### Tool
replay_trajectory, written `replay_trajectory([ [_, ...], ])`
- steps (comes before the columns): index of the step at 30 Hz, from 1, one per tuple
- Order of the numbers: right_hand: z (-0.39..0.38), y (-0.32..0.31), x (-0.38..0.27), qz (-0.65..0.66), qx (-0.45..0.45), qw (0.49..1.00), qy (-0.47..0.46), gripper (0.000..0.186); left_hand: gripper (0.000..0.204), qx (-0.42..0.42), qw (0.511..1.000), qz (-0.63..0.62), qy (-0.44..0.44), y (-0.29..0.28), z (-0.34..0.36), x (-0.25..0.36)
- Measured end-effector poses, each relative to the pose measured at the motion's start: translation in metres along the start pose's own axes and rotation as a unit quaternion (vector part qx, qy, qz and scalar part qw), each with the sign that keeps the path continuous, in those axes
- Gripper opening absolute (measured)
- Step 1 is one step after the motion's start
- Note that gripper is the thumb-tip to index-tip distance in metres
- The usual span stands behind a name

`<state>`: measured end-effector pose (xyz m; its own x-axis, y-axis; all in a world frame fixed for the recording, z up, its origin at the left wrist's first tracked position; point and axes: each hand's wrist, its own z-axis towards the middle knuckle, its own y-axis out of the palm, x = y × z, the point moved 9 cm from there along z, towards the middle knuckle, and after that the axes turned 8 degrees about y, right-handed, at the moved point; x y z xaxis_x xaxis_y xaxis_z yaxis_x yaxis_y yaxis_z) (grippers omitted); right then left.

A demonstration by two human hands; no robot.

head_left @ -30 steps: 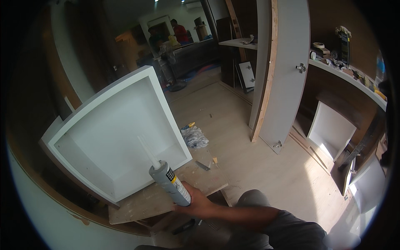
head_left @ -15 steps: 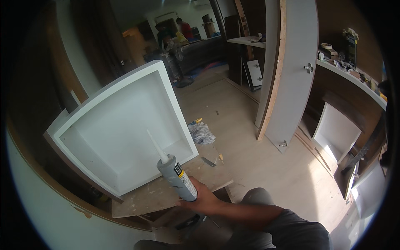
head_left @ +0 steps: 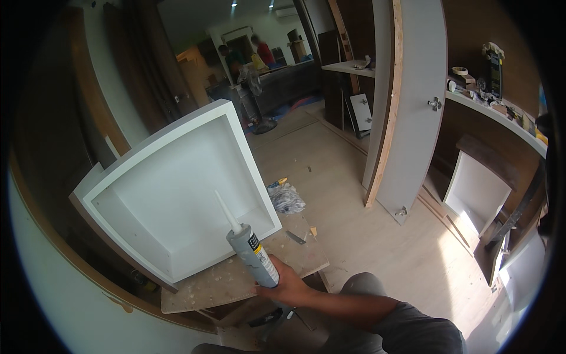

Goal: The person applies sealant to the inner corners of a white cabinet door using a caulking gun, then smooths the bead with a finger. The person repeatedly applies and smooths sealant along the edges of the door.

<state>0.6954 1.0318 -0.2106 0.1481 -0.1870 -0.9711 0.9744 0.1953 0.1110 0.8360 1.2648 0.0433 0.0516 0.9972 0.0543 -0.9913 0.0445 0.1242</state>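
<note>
My right hand (head_left: 283,280) is closed round a grey sealant cartridge (head_left: 253,258) with a long white nozzle angled up and to the left, in front of a white open box cabinet (head_left: 141,206). The cabinet stands on its side on a worn board (head_left: 303,256), where a scraper blade (head_left: 295,237) lies. A crumpled white rag (head_left: 286,199) with a small yellow object on it lies beside the cabinet. My left hand is not in view.
A tall grey panel (head_left: 415,135) with hinges and a wood batten stands at the right, beside a tool-laden shelf (head_left: 483,103) and a white box (head_left: 471,186). A fan (head_left: 254,82) and two people (head_left: 263,53) are in the far background. My knee (head_left: 362,283) is at the bottom.
The scene has shifted a little right in the picture over the last second. My right hand and the cartridge sit slightly further right, the grip unchanged.
</note>
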Motion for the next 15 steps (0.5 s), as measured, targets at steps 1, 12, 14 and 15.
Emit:
replay_trajectory([
  [1,0.000,0.001,0.005,0.000,-0.002,1.000,0.013,0.060,0.035,-0.112,0.993,0.015,-0.019,0.005,-0.002,-0.022],
  [12,-0.002,-0.002,0.014,0.026,0.015,0.999,0.029,0.066,0.048,-0.199,0.946,0.178,-0.183,-0.029,-0.053,-0.100],
  [14,-0.003,-0.003,0.012,0.024,0.015,0.999,0.031,0.066,0.053,-0.200,0.937,0.201,-0.203,-0.029,-0.056,-0.107],
  [15,-0.003,-0.002,0.011,0.031,0.011,0.999,0.035,0.066,0.056,-0.199,0.933,0.213,-0.212,-0.031,-0.058,-0.110],
])
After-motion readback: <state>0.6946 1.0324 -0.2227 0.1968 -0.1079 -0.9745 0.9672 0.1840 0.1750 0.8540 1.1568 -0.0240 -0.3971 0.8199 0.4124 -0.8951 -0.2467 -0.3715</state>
